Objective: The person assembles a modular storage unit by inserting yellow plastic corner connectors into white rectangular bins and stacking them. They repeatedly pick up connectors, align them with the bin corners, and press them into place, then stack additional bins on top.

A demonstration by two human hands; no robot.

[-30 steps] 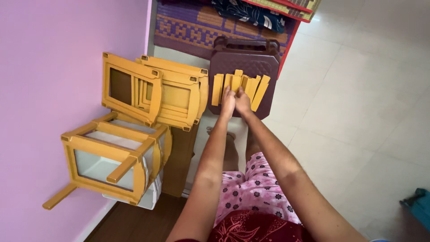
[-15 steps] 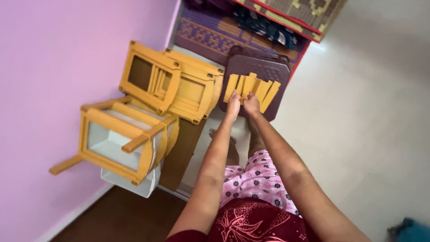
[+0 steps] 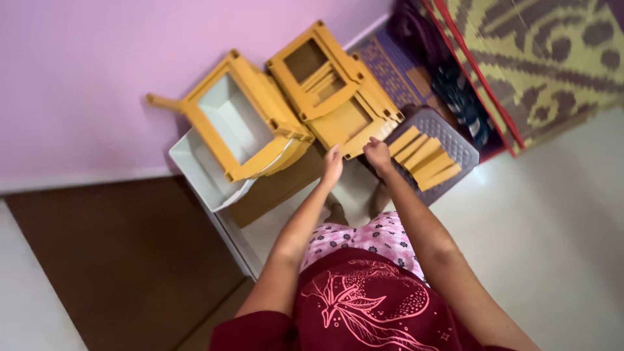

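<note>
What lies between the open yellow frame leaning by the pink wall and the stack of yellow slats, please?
In the head view, a second yellow frame piece lies between the open yellow frame and the yellow slats, with both hands, the left hand and the right hand, at its near edge.

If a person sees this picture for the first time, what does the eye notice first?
First, the yellow plastic frames stacked against the pink wall, over a white tray. Both hands reach toward them: the left hand and right hand, beside yellow slats on a brown stool.
</note>
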